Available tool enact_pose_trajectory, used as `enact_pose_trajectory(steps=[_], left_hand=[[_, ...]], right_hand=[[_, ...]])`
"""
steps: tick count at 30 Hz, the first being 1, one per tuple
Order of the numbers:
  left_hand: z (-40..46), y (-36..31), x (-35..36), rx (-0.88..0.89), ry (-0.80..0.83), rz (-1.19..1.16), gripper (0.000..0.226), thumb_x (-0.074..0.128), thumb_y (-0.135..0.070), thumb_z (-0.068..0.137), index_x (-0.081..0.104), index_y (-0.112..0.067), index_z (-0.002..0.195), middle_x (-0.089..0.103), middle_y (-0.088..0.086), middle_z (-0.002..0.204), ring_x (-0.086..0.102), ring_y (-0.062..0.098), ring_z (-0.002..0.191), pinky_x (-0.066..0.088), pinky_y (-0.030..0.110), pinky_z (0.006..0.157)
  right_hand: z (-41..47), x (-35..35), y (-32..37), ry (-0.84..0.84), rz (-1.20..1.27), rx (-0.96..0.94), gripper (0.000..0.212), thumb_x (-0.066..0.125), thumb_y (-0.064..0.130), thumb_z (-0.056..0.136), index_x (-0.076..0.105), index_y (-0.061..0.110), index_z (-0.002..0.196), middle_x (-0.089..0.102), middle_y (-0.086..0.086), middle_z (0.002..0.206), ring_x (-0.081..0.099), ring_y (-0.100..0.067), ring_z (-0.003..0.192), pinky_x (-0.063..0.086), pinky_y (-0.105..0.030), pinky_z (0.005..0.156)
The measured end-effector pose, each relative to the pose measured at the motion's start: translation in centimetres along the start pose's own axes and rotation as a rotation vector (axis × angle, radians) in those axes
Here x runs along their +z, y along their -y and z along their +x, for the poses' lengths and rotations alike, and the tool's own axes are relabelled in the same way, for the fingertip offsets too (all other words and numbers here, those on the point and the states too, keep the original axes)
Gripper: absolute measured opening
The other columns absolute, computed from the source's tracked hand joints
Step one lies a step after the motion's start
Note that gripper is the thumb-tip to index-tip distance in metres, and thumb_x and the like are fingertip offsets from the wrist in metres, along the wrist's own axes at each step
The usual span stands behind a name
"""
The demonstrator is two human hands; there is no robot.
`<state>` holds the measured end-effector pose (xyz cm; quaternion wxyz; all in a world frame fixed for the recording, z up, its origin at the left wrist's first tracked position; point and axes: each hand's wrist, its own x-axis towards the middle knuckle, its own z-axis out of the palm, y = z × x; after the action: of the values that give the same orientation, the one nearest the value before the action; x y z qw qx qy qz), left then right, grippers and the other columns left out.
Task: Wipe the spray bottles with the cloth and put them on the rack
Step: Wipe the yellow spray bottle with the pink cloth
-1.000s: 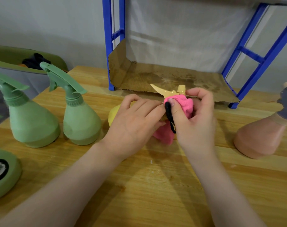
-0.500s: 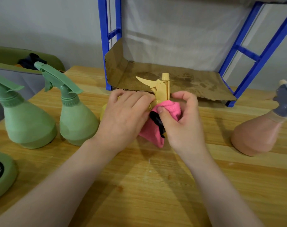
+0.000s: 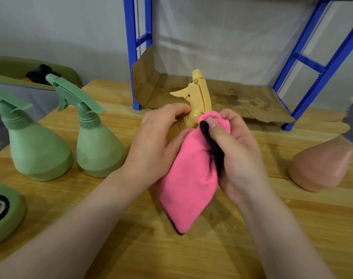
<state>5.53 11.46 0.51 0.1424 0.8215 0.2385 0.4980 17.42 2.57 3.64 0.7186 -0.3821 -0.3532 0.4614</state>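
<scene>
Gripping the yellow plastic spray bottle (image 3: pixel 197 105) by its neck, the left hand (image 3: pixel 157 146) held it upright while the right hand (image 3: pixel 234 154) pinched a pink microfibre cloth (image 3: pixel 189 186) against it.

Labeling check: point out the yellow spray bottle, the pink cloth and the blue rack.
yellow spray bottle (image 3: pixel 198 97): head view, on its trigger head.
pink cloth (image 3: pixel 188 178): head view, on the hanging middle fold.
blue rack (image 3: pixel 131 47): head view, on its front left upright.
</scene>
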Motion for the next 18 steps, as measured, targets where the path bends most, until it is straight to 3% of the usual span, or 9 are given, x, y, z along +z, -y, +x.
enact_pose_trajectory(steps=[3,6,10,13,16,18], left_hand=[[0.1,0.0,-0.1,-0.006,-0.01,-0.05,0.034,0.056,-0.031,0.091,0.057,-0.013,0.12,0.053,-0.015,0.112,0.051,0.002,0.105,0.045,0.036,0.093],[0.1,0.3,-0.1,0.012,-0.01,0.006,0.033,0.056,-0.033,0.091,0.055,-0.016,0.119,0.052,-0.016,0.111,0.051,0.005,0.105,0.043,0.032,0.092],[-0.3,0.3,0.2,-0.037,0.005,-0.035,0.032,0.056,-0.029,0.093,0.053,-0.014,0.12,0.053,-0.014,0.11,0.055,0.01,0.107,0.044,0.025,0.093],[0.0,0.4,0.2,-0.111,-0.05,-0.223,0.027,0.053,-0.024,0.096,0.047,-0.014,0.121,0.058,-0.008,0.111,0.057,0.005,0.108,0.047,0.025,0.094],[0.6,0.2,-0.3,-0.189,-0.168,-0.46,0.022,0.05,-0.019,0.099,0.045,-0.011,0.12,0.06,0.018,0.115,0.062,0.032,0.106,0.051,0.044,0.092],[0.9,-0.5,-0.9,-0.206,-0.261,-0.556,0.019,0.052,-0.01,0.097,0.046,-0.006,0.115,0.06,0.02,0.112,0.063,0.033,0.103,0.052,0.039,0.09]], right_hand=[[0.0,-0.3,0.5,0.054,0.086,0.071,0.023,0.061,0.008,0.082,0.046,0.015,0.098,0.064,0.002,0.072,0.059,-0.009,0.063,0.051,-0.019,0.057],[-0.1,-0.4,0.5,0.056,0.064,0.078,0.025,0.064,0.003,0.083,0.048,0.013,0.1,0.064,-0.003,0.078,0.062,-0.013,0.069,0.053,-0.022,0.064],[-0.4,-0.2,0.7,-0.011,-0.108,0.039,0.011,0.06,0.008,0.092,0.051,0.013,0.096,0.062,0.005,0.068,0.057,-0.004,0.059,0.046,-0.016,0.053],[-0.1,-0.6,0.8,-0.152,-0.189,0.02,0.007,0.062,0.017,0.094,0.056,0.017,0.089,0.057,0.013,0.061,0.05,0.0,0.055,0.043,-0.015,0.051],[1.0,-1.6,0.6,-0.37,-0.168,0.037,0.013,0.066,0.026,0.093,0.056,0.02,0.087,0.049,0.014,0.057,0.045,-0.004,0.057,0.039,-0.023,0.06],[1.5,-1.9,0.5,-0.449,-0.142,0.038,0.016,0.066,0.029,0.093,0.055,0.018,0.091,0.046,0.013,0.056,0.043,-0.004,0.056,0.037,-0.027,0.063]])
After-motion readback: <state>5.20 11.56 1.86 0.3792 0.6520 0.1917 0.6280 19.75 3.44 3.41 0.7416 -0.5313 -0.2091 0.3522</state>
